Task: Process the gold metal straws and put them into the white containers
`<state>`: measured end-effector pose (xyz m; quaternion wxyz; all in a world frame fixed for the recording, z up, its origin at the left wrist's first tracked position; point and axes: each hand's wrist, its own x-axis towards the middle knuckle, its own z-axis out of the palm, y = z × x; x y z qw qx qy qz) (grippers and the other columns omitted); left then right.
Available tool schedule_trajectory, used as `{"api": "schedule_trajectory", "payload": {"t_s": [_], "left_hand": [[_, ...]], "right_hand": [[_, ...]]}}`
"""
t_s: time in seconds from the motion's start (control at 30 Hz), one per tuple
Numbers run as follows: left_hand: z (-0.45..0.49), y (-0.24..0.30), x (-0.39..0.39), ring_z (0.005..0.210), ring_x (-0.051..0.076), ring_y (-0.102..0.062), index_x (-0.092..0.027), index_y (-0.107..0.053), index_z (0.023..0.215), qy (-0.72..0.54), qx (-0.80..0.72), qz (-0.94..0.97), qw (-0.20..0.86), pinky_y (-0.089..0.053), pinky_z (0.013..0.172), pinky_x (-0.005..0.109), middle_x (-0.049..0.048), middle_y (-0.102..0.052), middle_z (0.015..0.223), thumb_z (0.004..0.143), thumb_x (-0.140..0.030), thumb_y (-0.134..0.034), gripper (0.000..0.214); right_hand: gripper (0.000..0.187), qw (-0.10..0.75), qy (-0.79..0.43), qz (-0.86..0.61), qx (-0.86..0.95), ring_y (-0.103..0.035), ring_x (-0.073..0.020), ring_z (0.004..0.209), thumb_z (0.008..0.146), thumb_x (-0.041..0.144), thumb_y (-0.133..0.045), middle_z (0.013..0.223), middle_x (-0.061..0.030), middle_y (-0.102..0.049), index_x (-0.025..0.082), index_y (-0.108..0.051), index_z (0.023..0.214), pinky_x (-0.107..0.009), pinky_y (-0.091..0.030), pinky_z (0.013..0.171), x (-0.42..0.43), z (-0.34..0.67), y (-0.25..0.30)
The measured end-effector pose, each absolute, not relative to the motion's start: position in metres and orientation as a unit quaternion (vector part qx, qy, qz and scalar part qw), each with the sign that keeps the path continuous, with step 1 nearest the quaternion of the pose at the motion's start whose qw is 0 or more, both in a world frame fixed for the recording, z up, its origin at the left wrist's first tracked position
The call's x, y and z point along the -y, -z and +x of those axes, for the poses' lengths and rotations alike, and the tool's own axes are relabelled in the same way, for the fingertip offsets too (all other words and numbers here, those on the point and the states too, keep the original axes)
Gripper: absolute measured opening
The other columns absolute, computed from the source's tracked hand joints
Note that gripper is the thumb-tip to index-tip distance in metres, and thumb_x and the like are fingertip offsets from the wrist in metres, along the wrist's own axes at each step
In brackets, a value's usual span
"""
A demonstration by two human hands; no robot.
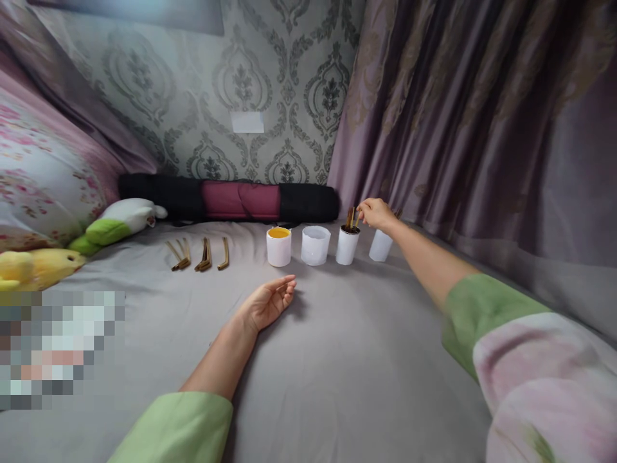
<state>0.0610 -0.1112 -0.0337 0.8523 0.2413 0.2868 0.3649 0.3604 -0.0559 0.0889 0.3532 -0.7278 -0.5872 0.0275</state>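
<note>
My right hand [376, 213] pinches a thin gold-brown straw [357, 218] at the mouth of a white cup [347, 247]. Several more brown straws [349, 217] stand in that cup. Partly behind my right hand and forearm is another white cup [380, 247], with brown tips showing above it. My left hand [270, 303] rests palm-side inward on the bed, fingers loosely curled and apart, holding nothing. Just beyond it stand a white cup with a yellow inside [279, 252] and a translucent whitish cup [315, 247].
Bent gold-brown straws lie left of the cups in a left group [180, 260], a middle group [204, 257] and a right one [223, 254]. A black and maroon roll [241, 200] lies along the wall. Plush toys [120, 218] sit at left; curtains [434, 116] hang at right.
</note>
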Motion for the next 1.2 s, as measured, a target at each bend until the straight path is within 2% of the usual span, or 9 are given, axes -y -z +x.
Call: {"api": "schedule_trajectory", "payload": {"t_s": [0.43,0.8,1.2], "left_hand": [[0.061,0.034,0.111,0.054,0.007,-0.055,-0.006,-0.055,0.089,-0.367,-0.288,0.241,0.851,-0.047,0.047,0.016,0.0066,-0.059,0.071,0.077,-0.005,-0.049,0.014],[0.062,0.034,0.111,0.055,0.007,-0.056,-0.007,-0.055,0.09,-0.363,-0.288,0.24,0.853,-0.048,0.048,0.016,0.0069,-0.06,0.071,0.078,-0.005,-0.048,0.014],[0.062,0.033,0.111,0.055,0.007,-0.056,-0.006,-0.055,0.09,-0.365,-0.293,0.241,0.85,-0.048,0.048,0.016,0.007,-0.06,0.071,0.078,-0.005,-0.048,0.014]], "right_hand": [[0.021,0.349,-0.037,-0.734,0.582,-0.05,-0.0044,0.044,0.082,0.018,-0.039,0.071,-0.0034,-0.064,0.013,-0.059,0.079,-0.014,-0.038,0.043,0.047,0.367,-0.074],[0.021,0.355,-0.03,-0.741,0.569,-0.051,-0.0043,0.043,0.082,0.019,-0.04,0.073,-0.0042,-0.065,0.013,-0.061,0.081,-0.015,-0.041,0.046,0.047,0.365,-0.071],[0.021,0.359,-0.054,-0.736,0.572,-0.052,-0.0055,0.045,0.081,0.019,-0.041,0.075,-0.0061,-0.065,0.012,-0.061,0.082,-0.015,-0.039,0.041,0.048,0.363,-0.068]]}}
